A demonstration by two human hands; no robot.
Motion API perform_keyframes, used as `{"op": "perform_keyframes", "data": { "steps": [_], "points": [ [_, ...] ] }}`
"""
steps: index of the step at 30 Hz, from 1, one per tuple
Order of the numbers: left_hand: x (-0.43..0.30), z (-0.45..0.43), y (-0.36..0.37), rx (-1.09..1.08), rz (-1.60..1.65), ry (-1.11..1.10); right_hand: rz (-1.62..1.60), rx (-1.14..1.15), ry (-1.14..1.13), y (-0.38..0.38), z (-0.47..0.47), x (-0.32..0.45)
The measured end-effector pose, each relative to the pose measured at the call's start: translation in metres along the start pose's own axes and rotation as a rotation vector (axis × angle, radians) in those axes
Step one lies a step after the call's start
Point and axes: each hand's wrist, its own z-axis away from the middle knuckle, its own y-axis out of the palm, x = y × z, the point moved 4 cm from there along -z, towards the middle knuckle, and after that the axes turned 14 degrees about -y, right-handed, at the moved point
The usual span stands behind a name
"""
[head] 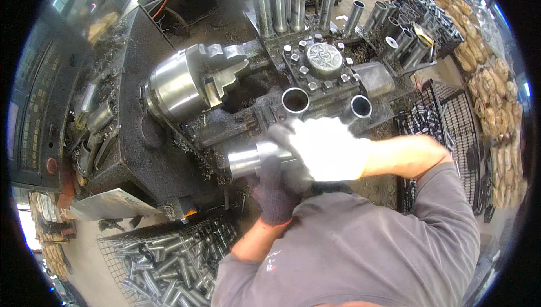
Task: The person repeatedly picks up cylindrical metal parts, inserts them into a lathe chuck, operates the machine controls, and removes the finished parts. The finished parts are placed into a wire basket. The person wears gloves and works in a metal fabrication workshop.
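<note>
In front of my chest a shiny steel tube (243,161) lies level, its bare end pointing left toward the lathe chuck. My left hand (277,195), in a dark glove, grips it from below, with a finger up across its side. The white glove on my right hand (327,150) is glaringly overexposed; its dark, blurred fingers close over the tube's right part and hide that end. Just beyond my right hand two open-topped tubes, one nearer the chuck (295,101) and one farther right (361,107), stand upright. The three-jaw lathe chuck (177,85) sits apart from the tube, its jaws to the right.
Behind the bolted tool post (324,57), several steel tubes (279,9) stand upright. A control panel (36,117) with a red button is at left. Wire baskets of metal parts stand at lower left (169,264) and right (458,138). Stacked sacks (490,95) line the right side.
</note>
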Motion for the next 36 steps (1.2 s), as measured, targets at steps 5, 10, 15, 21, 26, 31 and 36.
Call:
{"op": "perform_keyframes", "data": {
  "steps": [5,10,15,21,26,31,36],
  "points": [
    [0.037,-0.015,-0.029,-0.002,0.217,-0.362,-0.534,0.417,0.446,0.133,0.038,-0.04],
    [0.079,-0.035,-0.056,0.176,0.584,-0.479,-0.883,0.115,0.17,0.181,0.056,-0.069],
    [0.08,-0.035,-0.072,0.36,0.561,-0.509,-0.778,0.065,0.215,0.132,0.087,-0.046],
    [0.058,-0.034,-0.056,0.188,0.374,-0.508,-0.239,-0.668,0.576,-0.039,0.192,-0.107],
    [0.046,-0.046,-0.027,0.291,0.402,-0.482,-0.304,-0.802,0.734,-0.012,0.174,-0.248],
    [0.037,-0.044,-0.063,0.174,0.4,-0.383,-0.107,-0.641,0.768,-0.01,0.167,-0.24],
    [0.035,-0.046,-0.118,0.136,0.483,-0.344,0.11,-0.582,0.582,-0.051,0.127,-0.059]
  ]
}}
